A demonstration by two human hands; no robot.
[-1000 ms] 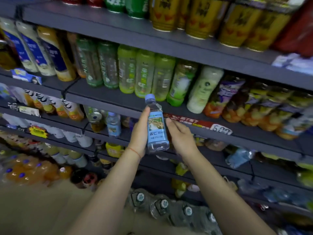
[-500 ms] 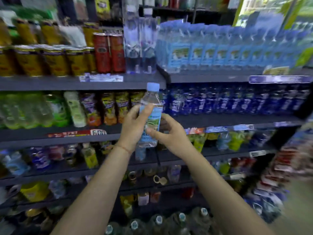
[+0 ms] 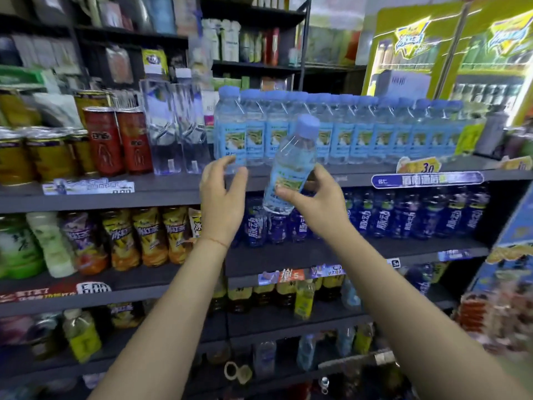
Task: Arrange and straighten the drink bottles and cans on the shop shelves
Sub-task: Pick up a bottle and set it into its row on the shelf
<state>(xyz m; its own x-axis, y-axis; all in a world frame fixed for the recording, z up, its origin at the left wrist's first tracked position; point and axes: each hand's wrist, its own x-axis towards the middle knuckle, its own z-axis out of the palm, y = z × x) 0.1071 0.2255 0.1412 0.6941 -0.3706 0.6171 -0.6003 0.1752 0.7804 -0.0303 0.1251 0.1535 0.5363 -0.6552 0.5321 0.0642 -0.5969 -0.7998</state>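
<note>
Two bare forearms reached up from the bottom of the view toward the shop shelves. The right hand (image 3: 315,197) pinched the lower half of a small water bottle (image 3: 291,166) between thumb and fingers; the bottle had a pale blue cap and blue label and leaned with its cap tilted to the right, its base lowest. The left hand (image 3: 222,194) stood just to the left of the bottle, fingers spread and curled, not touching it; a thin red string (image 3: 212,241) circled that wrist. Directly behind both hands ran the grey shelf edge (image 3: 173,194), and the bottle hung in front of it, not resting on any shelf. Above and behind the hands, a row of matching water bottles (image 3: 346,131) stood upright side by side on that shelf, extending to the right. Left of the left hand on the same shelf stood two tall clear bottles (image 3: 176,125), then red cans (image 3: 118,140) and yellow cans (image 3: 37,157). Below the hands, dark blue bottles (image 3: 403,217) filled the next shelf to the right, with yellow and purple labelled drinks (image 3: 135,238) to the left. Farther back to the upper right of the hands stood a yellow-framed drinks cooler (image 3: 409,53); its contents were too blurred to identify.
</note>
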